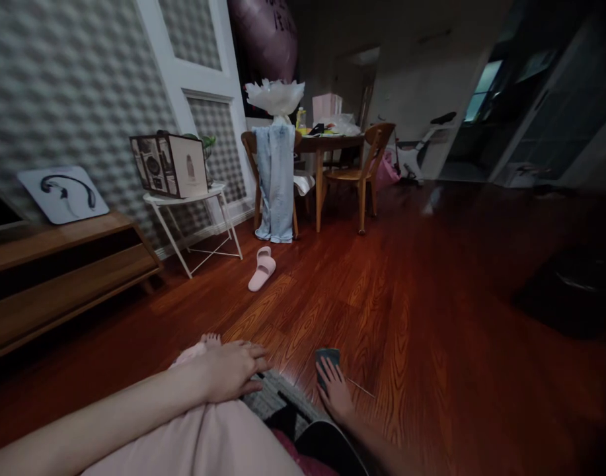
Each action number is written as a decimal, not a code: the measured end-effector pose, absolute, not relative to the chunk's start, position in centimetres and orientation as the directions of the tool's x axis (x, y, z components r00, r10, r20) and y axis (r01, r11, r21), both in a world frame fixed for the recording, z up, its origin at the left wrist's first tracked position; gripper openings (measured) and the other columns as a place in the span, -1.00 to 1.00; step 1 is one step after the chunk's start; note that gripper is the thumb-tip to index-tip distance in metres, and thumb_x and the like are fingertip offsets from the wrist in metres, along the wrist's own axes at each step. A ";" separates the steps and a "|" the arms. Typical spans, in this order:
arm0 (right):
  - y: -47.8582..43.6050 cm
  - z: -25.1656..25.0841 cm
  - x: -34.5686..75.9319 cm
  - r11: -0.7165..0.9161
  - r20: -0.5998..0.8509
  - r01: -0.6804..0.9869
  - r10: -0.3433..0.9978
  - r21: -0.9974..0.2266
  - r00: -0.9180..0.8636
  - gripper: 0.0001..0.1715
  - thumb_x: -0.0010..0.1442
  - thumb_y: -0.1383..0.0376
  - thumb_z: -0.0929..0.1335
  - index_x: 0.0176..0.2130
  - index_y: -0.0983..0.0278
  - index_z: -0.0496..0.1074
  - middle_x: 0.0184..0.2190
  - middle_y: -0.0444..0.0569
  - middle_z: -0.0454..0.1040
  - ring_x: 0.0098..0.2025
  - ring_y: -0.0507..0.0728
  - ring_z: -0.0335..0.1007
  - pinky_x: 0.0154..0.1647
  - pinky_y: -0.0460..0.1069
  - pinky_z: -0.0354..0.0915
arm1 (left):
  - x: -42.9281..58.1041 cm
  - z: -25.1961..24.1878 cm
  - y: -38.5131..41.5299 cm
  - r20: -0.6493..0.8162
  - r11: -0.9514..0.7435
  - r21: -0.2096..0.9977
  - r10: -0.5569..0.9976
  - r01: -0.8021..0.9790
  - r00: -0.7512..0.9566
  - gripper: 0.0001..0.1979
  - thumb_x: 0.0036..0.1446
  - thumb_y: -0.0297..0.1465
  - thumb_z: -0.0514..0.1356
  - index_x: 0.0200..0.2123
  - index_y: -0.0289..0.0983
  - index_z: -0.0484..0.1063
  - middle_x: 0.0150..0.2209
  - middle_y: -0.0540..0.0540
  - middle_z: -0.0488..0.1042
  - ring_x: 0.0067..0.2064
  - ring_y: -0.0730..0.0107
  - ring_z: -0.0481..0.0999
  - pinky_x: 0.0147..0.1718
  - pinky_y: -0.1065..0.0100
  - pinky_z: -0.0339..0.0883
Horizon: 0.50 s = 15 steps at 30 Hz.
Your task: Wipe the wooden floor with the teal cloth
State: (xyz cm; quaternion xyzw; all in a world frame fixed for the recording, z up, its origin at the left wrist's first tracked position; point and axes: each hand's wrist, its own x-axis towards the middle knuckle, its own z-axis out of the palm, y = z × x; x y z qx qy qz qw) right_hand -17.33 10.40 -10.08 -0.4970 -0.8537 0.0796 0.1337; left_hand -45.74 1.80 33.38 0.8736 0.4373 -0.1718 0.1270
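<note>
- At the centre of our clock we set a dark, flat grey-green object [335,354], lying on the wooden floor [402,304]; we cannot tell what it is.
- Our right hand [336,389] reaches it from about five o'clock, fingers spread across its top; we cannot tell whether they grip it.
- A thin pale strip [363,388] lies on the floor at four o'clock, just beside that hand.
- At nine o'clock our left hand [230,371] rests over our pink-clothed leg [218,433], its fingers released and loosely extended.
- A patterned grey surface [283,390] shows at eight o'clock, between our hands.
- Between ten and eleven we see a pink slipper [261,272] on the floor, and farther off a white stand [184,198] bearing a printed box [189,165].
- Between nine and ten a low wooden cabinet [79,264] carries a white box picturing an earphone [65,194].
- At eleven o'clock pale blue jeans [274,182] hang over a chair.
- At twelve, well apart, stands a cluttered table [319,185].
</note>
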 end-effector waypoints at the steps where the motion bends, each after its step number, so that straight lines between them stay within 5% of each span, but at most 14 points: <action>1: 11.1 -9.7 -17.3 0.545 0.141 0.793 0.838 -0.272 -0.528 -0.31 0.34 0.14 0.13 0.40 0.08 0.04 0.44 -0.10 -0.02 0.46 0.18 -0.17 0.42 0.21 -0.13 | -45.7 33.4 1.7 -0.408 -0.593 0.071 0.717 0.802 0.565 -0.54 0.34 -0.26 0.16 0.27 -0.16 0.32 0.31 -0.26 0.28 0.28 -0.07 0.31 0.20 -0.02 0.22; 5: 15.6 -8.8 -14.2 0.545 0.138 0.798 0.838 -0.259 -0.528 -0.31 0.31 0.15 0.14 0.38 0.12 0.12 0.43 -0.05 0.03 0.45 0.19 -0.14 0.41 0.21 -0.09 | -45.9 33.5 1.1 -0.389 -0.581 0.074 0.731 0.810 0.560 -0.54 0.34 -0.26 0.16 0.27 -0.21 0.34 0.31 -0.28 0.27 0.28 -0.06 0.31 0.22 -0.02 0.17; 10: 20.7 -9.6 -6.6 0.052 0.174 0.965 0.985 -0.258 -0.007 -0.27 0.30 0.10 0.07 0.34 0.29 0.21 0.41 0.16 0.06 0.44 0.31 -0.11 0.37 0.29 -0.05 | -46.3 33.3 0.4 -0.401 -0.538 0.138 0.737 0.831 0.544 -0.55 0.34 -0.28 0.15 0.25 -0.26 0.36 0.29 -0.32 0.30 0.25 -0.04 0.35 0.22 0.01 0.20; 15: 22.7 -10.7 -2.9 -0.372 0.187 0.865 0.874 -0.338 0.448 -0.21 0.30 0.09 0.03 0.37 0.37 0.12 0.41 0.34 -0.02 0.45 0.42 -0.21 0.31 0.39 -0.06 | -46.4 32.8 0.1 -0.397 -0.502 0.181 0.750 0.846 0.530 -0.56 0.32 -0.28 0.17 0.22 -0.23 0.38 0.27 -0.27 0.34 0.25 -0.04 0.36 0.20 0.01 0.23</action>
